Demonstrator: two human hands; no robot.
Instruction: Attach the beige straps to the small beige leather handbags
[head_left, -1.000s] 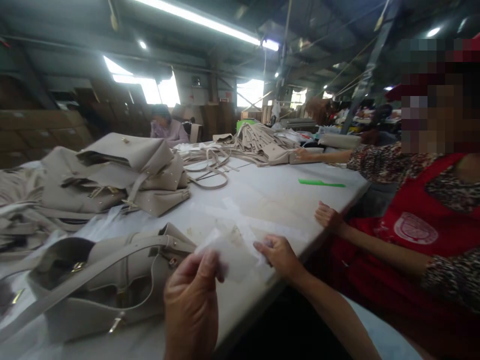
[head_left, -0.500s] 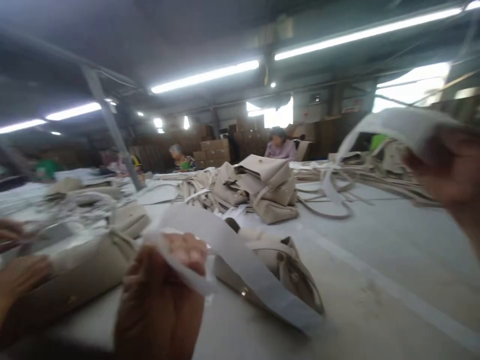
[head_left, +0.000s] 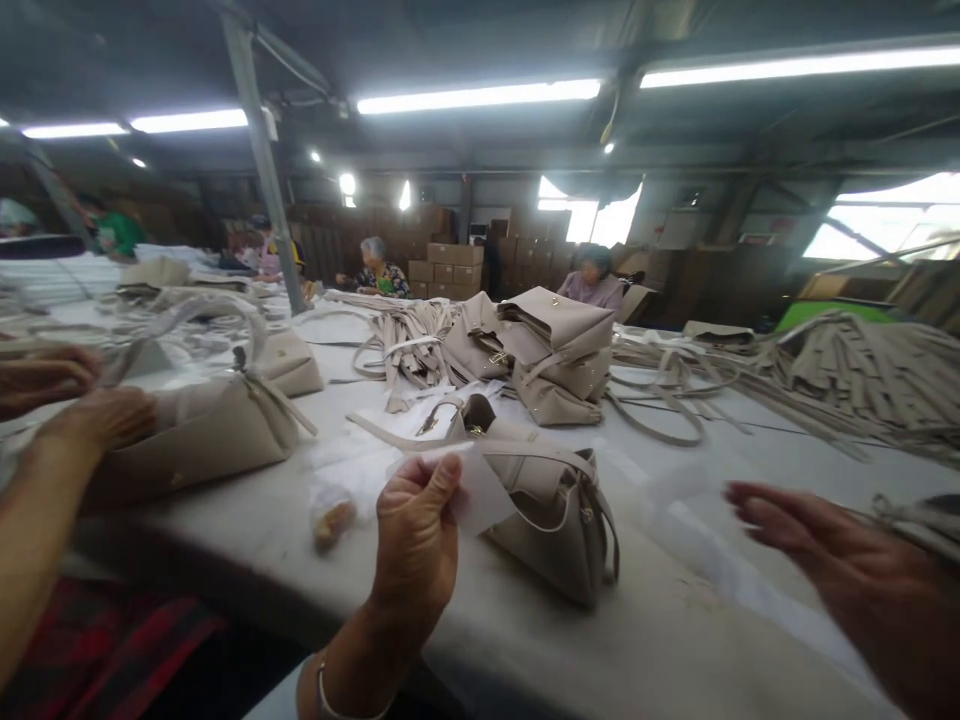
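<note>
My left hand [head_left: 416,540] is raised in the lower middle, its fingers pinched on a small white paper slip [head_left: 472,490]. Just behind the slip a beige handbag [head_left: 544,510] lies on the white table [head_left: 637,640] with its strap stretched to the left. My right hand [head_left: 847,570] hovers at the lower right with fingers stretched flat over a white strip on the table, holding nothing.
A co-worker's hands [head_left: 67,400] at the left hold another beige bag [head_left: 202,440]. A stack of beige bags [head_left: 555,360] stands mid-table, piles of straps [head_left: 847,380] at the right. A small wrapped item [head_left: 334,515] lies near the table edge. Several people sit at the far side.
The view has swung left, away from the person in the red apron. My right hand let go of the long white strip and dropped to the lower right; my left keeps a white slip.
</note>
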